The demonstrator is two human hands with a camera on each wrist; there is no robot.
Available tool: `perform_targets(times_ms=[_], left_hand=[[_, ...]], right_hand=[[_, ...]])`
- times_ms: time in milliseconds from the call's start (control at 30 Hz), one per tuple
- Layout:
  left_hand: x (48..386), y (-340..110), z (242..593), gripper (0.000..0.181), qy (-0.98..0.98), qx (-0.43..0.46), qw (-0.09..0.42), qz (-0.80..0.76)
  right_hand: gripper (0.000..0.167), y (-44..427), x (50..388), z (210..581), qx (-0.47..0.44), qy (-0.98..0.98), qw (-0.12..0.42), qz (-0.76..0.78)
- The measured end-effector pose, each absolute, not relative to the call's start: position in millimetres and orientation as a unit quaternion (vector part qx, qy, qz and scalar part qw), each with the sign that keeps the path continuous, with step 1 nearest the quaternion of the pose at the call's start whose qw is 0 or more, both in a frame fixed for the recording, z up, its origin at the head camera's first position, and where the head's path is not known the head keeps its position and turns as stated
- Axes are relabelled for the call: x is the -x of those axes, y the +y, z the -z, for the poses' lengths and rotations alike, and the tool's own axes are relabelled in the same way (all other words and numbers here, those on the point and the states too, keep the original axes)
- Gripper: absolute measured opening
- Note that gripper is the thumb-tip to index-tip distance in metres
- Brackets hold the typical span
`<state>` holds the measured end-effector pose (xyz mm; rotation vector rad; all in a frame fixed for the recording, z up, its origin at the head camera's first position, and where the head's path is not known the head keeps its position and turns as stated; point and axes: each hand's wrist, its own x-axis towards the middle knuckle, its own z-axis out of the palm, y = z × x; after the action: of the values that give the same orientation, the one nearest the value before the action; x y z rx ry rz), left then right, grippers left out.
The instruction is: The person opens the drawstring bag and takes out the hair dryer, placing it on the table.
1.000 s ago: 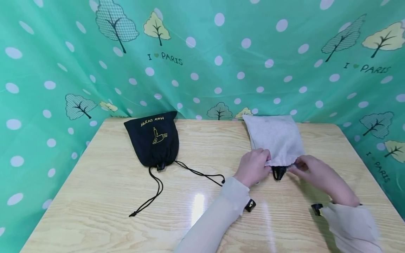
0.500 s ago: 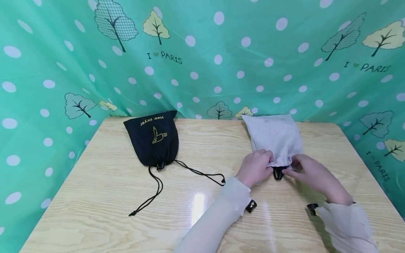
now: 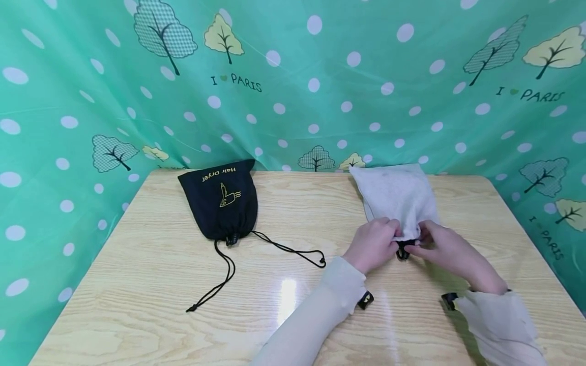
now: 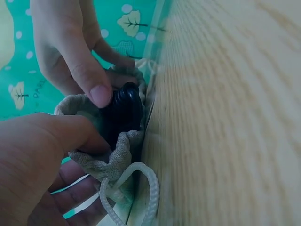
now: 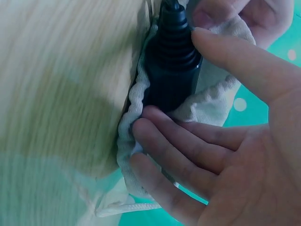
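Note:
A light grey drawstring bag (image 3: 396, 190) lies flat near the table's back edge, its gathered mouth toward me. Out of that mouth pokes a black handle end with a ribbed cord sleeve (image 5: 175, 40); the rest is hidden inside the cloth. My left hand (image 3: 372, 245) pinches the left side of the bag's rim between thumb and fingers. On the other side, my right hand (image 3: 446, 250) has its thumb against the ribbed sleeve. Its loosely extended fingers (image 5: 181, 146) touch the bag's rim. A white drawcord loop (image 4: 153, 188) hangs beside the left hand.
A black drawstring bag (image 3: 220, 203) marked "Hair Dryer" lies at the back left, a ribbed end showing at its mouth. Its black cords (image 3: 226, 277) spread over the wooden table (image 3: 183, 335). A green patterned curtain (image 3: 293, 76) hangs along the back and sides.
My right hand has shifted left along the bag's mouth, its thumb coming onto the ribbed sleeve. Less of the black end shows. The left hand keeps its pinch and has moved slightly right.

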<state>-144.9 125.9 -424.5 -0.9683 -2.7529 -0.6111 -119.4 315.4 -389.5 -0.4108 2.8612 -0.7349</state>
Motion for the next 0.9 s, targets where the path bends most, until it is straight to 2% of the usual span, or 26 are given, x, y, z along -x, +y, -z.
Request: perform_targets(times_ms=[133, 400, 567, 900], left_hand=[[144.5, 127.1, 423.7, 0.011, -0.919, 0.327, 0.076, 0.206], [145.6, 127.8, 424.3, 0.011, -0.916, 0.326, 0.085, 0.218], [146.9, 127.0, 423.9, 0.01, -0.917, 0.321, 0.067, 0.227], [151.2, 119.8, 426.9, 0.042, -0.912, 0.31, 0.074, 0.258]], right_hand=[[0.047, 312.2, 119.0, 390.0, 0.131, 0.958, 0.074, 0.243], [0.042, 313.1, 120.0, 392.9, 0.133, 0.962, 0.068, 0.231], [0.042, 313.3, 120.1, 389.9, 0.123, 0.964, 0.084, 0.222], [0.048, 316.3, 120.1, 388.5, 0.097, 0.966, 0.113, 0.209]])
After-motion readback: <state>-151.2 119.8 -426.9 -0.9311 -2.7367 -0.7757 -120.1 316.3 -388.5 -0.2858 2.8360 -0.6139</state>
